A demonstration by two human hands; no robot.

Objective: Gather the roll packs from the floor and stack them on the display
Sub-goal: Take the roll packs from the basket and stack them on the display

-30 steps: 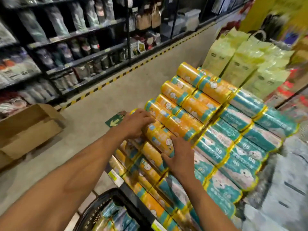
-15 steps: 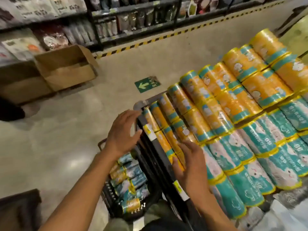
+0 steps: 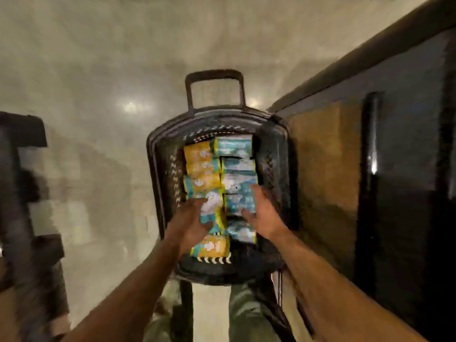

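A black shopping basket [image 3: 158,174] stands on the floor below me, filled with several roll packs. Orange packs [image 3: 201,166] lie in its left column and teal packs [image 3: 238,166] in its right column. My left hand [image 3: 190,218] reaches into the basket with fingers spread at the left side of a teal and white pack [image 3: 212,206]. My right hand [image 3: 259,211] reaches in over the right column, fingers loosely spread above the teal packs. Neither hand plainly grips a pack. The frame is blurred by motion.
The basket's pull handle [image 3: 214,77] points away from me. The dark base of the display [image 3: 370,169] runs along the right, close against the basket. A dark object [image 3: 22,193] stands at the left. Pale glossy floor [image 3: 98,70] lies around. My legs [image 3: 246,314] show below the basket.
My view swung down from the stacked display to the basket on the floor. Both hands left the packs on the display and dropped into the basket.
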